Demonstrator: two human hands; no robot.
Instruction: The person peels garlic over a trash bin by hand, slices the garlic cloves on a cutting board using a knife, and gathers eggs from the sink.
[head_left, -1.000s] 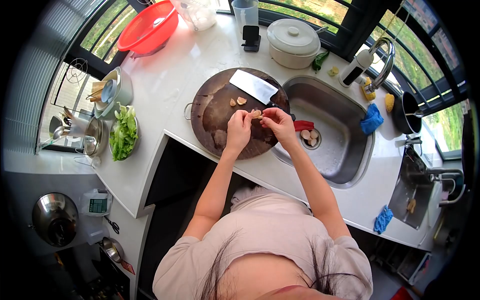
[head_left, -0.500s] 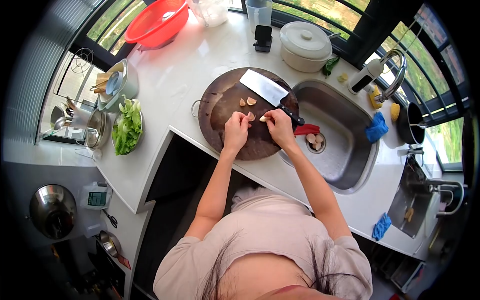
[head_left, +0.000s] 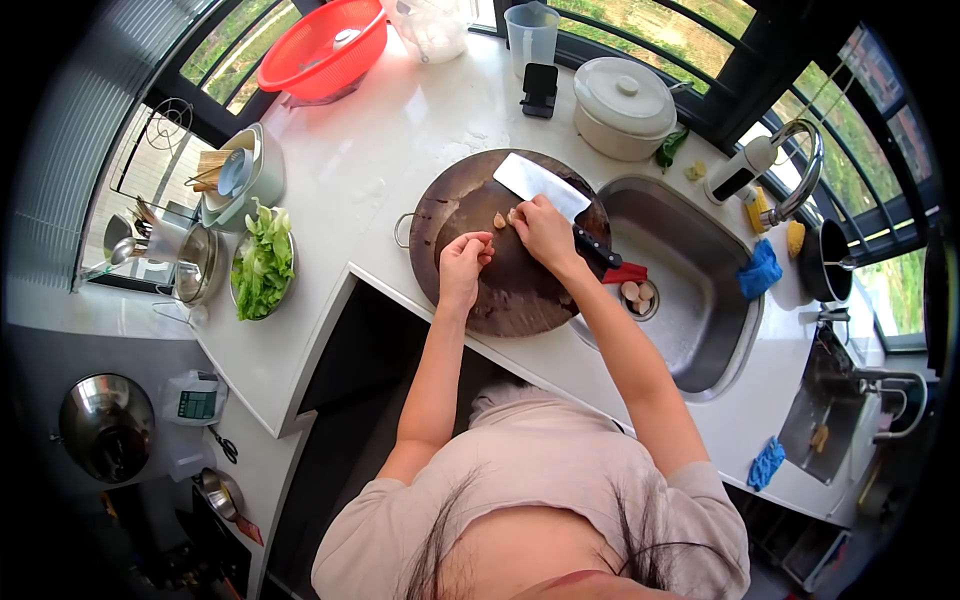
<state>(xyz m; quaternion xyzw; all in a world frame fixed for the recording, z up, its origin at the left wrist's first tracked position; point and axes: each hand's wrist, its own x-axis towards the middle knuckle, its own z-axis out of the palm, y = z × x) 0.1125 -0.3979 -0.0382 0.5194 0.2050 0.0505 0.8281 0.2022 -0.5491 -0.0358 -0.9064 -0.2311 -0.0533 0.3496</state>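
A round wooden chopping board (head_left: 500, 300) lies on the counter in front of me. Over its left part is my left hand (head_left: 465, 265), fingertips pinched together; what they hold, if anything, is too small to tell. My right hand (head_left: 545, 235) reaches further across the board, thumb and fingers closing on a garlic clove (head_left: 511, 216) that they partly cover. Just left of those fingertips another garlic clove (head_left: 499, 220) rests on the wood. Behind my right hand lies a cleaver (head_left: 535, 180), its black handle pointing toward the sink.
Right of the board is a steel sink (head_left: 715, 330) with pale round pieces (head_left: 637, 295) and something red (head_left: 627, 272) in it. A lidded pot (head_left: 625, 110), a phone stand (head_left: 539, 92) and a red basin (head_left: 320, 60) stand behind. Lettuce (head_left: 263, 265) fills a bowl at left.
My right hand has moved up and left on the board, from holding a pale clove to the cloves near the cleaver. The left hand stays pinched. The whole view has shifted slightly.
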